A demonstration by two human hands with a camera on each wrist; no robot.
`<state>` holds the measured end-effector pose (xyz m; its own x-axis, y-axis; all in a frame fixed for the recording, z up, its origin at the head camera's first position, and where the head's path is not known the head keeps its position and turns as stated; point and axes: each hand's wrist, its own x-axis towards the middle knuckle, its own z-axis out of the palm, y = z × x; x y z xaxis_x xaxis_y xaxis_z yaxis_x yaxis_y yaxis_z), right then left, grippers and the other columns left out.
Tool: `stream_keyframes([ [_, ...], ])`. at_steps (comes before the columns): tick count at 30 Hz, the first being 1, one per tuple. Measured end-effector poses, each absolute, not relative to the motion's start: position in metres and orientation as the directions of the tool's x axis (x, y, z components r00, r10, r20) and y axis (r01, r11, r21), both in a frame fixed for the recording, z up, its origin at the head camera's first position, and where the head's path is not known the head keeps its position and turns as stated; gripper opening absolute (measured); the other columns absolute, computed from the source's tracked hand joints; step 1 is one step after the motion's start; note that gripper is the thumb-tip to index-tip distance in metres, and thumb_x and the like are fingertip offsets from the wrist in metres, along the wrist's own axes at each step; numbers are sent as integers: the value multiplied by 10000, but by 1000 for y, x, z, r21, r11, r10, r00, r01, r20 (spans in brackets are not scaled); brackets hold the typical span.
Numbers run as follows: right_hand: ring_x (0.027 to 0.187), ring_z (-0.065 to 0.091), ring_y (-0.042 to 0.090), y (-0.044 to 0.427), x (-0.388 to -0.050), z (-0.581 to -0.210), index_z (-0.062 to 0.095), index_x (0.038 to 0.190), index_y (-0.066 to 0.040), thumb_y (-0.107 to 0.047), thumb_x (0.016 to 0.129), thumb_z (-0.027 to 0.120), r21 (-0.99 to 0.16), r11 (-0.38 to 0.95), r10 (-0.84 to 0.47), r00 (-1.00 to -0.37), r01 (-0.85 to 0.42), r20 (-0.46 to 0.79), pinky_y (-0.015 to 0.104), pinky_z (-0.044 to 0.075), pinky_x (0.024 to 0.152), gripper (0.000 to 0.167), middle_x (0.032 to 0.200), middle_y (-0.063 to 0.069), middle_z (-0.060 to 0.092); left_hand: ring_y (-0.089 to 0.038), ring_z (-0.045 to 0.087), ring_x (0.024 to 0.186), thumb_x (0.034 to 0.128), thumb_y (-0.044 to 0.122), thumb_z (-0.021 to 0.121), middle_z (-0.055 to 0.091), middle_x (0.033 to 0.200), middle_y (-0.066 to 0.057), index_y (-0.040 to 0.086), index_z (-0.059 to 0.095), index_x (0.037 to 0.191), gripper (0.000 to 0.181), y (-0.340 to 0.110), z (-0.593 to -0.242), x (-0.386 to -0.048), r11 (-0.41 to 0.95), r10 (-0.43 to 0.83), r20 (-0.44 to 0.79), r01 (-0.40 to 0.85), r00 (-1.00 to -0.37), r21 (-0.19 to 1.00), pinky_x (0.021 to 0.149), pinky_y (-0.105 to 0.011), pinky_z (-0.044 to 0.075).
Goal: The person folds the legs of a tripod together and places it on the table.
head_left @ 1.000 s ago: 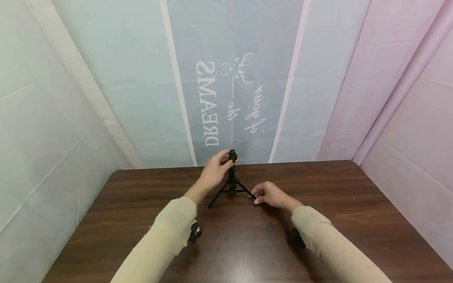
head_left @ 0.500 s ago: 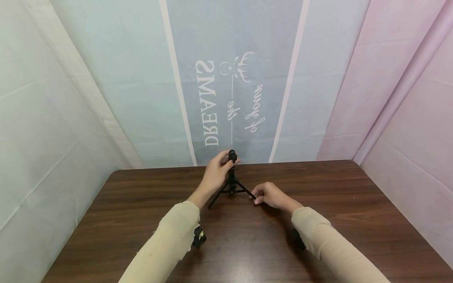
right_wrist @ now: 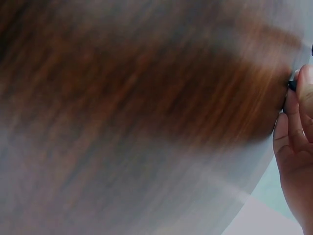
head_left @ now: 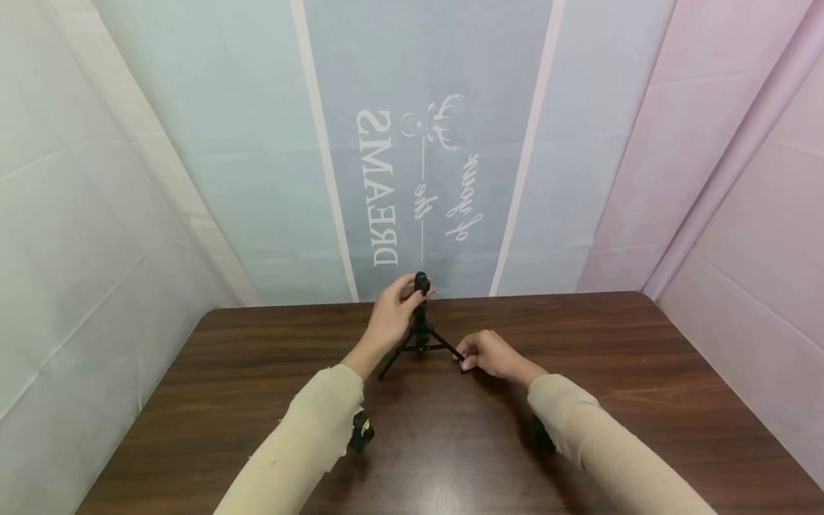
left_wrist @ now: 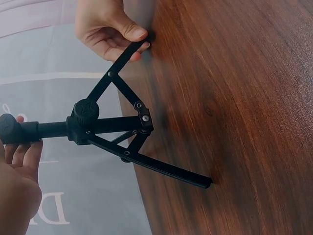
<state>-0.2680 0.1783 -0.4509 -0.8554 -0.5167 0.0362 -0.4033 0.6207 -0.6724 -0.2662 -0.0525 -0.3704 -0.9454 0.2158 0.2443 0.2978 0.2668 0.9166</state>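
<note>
A small black tripod [head_left: 421, 327] stands upright near the table's far edge with its legs spread. My left hand [head_left: 388, 315] grips its upper column near the top. In the left wrist view, the tripod [left_wrist: 117, 125] shows its hinged braces, a round knob and two long legs; any third leg is hard to make out. My right hand [head_left: 492, 354] pinches the foot end of the right leg between thumb and fingers. The right wrist view catches only part of that hand [right_wrist: 296, 156] at its right edge, with a dark tip between the fingers.
The dark wood-grain table [head_left: 444, 443] has rounded far corners. Behind it hangs a pale printed cloth [head_left: 425, 57] with mirrored lettering, and more cloth closes off both sides. A black device [head_left: 362, 431] is worn on the left wrist under the sleeve.
The left forearm has shifted slightly to the right since one second ago. Both hands keep their holds, and the tripod stays in nearly the same place.
</note>
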Motion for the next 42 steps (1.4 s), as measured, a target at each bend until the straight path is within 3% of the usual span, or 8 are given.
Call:
stream_keyframes([
  [5,738,619,73,178,-270,-453,755,915,-65,-20,832,770,-673,621,-514,-857,-402,37,266,529,677,95,810,-40,698,-129,622,1124,1034,223,557,702,1166,48,194,594,1348,317,-53,-370,-267,283,213,235,290,-948,914,854,-374,483],
  [12,744,638,89,170,-271,-454,754,911,-51,-29,829,776,-712,574,-509,-858,-403,75,274,546,697,88,802,-28,697,-148,633,1119,1026,209,562,711,1154,12,170,604,1331,311,-49,-369,-267,227,220,251,300,-943,927,983,-410,492],
  [21,735,646,99,161,-272,-452,756,881,-56,-13,802,798,-740,568,-460,-884,-361,78,299,554,714,100,781,-30,698,-196,629,1141,1028,248,549,697,1194,-38,148,585,1355,343,-49,-368,-270,185,231,251,295,-940,937,1027,-440,456],
  [30,717,641,99,153,-276,-453,748,841,-59,-33,788,817,-723,574,-453,-885,-384,110,306,546,690,91,754,-24,691,-178,643,1117,1031,223,551,706,1175,-26,149,588,1345,325,-54,-367,-269,186,217,243,284,-946,941,1000,-417,481],
  [42,685,649,114,139,-275,-447,739,807,-69,-37,757,840,-710,638,-361,-930,-298,66,325,557,662,117,737,-17,703,-180,632,1143,1039,252,539,698,1198,-18,172,582,1362,335,-59,-367,-269,201,208,236,277,-949,939,1012,-427,469],
])
